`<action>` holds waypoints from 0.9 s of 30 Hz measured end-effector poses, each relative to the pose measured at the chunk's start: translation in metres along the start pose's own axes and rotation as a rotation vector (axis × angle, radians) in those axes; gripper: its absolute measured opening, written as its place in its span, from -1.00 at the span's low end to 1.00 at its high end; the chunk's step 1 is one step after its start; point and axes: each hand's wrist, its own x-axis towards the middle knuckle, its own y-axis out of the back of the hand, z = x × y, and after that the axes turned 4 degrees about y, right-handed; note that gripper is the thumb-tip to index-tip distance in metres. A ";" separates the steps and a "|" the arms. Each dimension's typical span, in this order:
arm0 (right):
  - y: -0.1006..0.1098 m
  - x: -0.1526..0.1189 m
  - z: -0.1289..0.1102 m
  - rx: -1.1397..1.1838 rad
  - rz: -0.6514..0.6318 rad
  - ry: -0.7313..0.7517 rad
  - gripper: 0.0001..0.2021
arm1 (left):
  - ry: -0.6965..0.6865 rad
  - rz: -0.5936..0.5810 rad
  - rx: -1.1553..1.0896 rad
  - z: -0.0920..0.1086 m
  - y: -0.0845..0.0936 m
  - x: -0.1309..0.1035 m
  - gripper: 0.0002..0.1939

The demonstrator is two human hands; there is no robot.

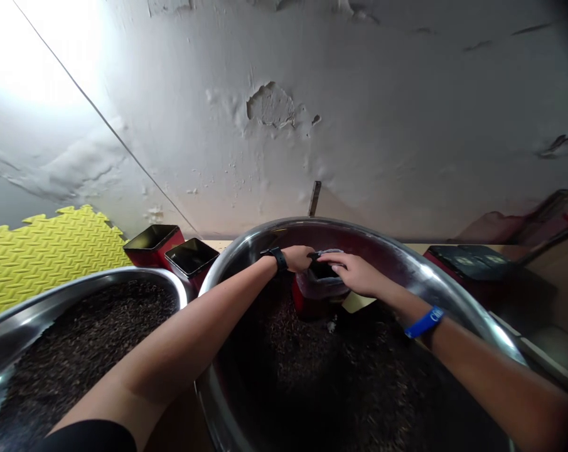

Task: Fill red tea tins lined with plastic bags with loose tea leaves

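Observation:
A red tin [307, 306] with a clear plastic liner [326, 289] stands in a large steel bowl [227, 414] on dark loose leaves [293, 351]. My left hand [297, 258], with a black watch at the wrist, is closed at the tin's back left rim on something dark that I cannot make out. Over the rim's right side my right hand [359, 274] reaches, its fingers together on the liner's edge. A blue band circles the right wrist. Beside the tin, below my right hand, lies a pale yellow piece [358, 302].
Another steel bowl [182, 292] of dark leaves [109, 333] is at the left. Behind it stand two open red tins [154, 254] [199, 274]. A yellow foam mat [58, 251] leans at far left. Dark-lidded red tins [472, 262] sit at right. A peeling wall [382, 125] rises behind.

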 end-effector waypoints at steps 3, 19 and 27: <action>0.007 -0.004 -0.008 -0.060 0.081 0.050 -0.62 | -0.040 0.086 -0.023 -0.002 0.006 0.000 -0.66; -0.009 0.021 0.020 -0.653 -0.183 0.194 -0.05 | 0.039 0.197 -0.083 -0.001 0.060 -0.122 -0.68; -0.008 0.049 0.030 -0.797 -0.141 0.044 -0.17 | 0.255 0.352 -0.212 -0.008 0.055 -0.259 -0.66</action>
